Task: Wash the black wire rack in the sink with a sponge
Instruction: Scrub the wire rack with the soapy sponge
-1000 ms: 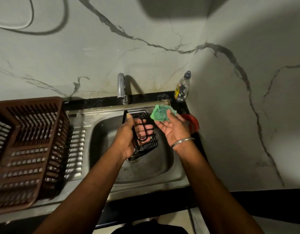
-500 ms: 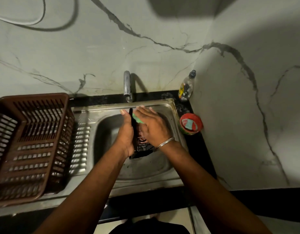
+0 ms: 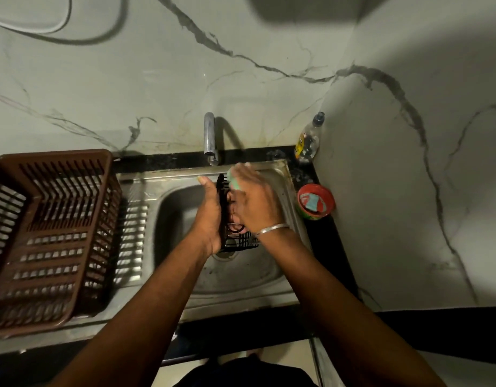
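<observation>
Rack (image 3: 238, 241) mid-frame over sink (image 3: 185, 297), left hand (image 3: 209, 216) gripping it, right hand (image 3: 252, 202) pressing sponge (image 3: 233, 182); scrubbing underway, rinse left.

Brown basket (image 3: 54, 236), bottle (image 3: 308, 141), perhaps soap tub (image 3: 315, 201).

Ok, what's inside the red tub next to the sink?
The red tub holds a pale blue block over red and white patches; what they are is unclear, and anything beneath is covered.
</observation>
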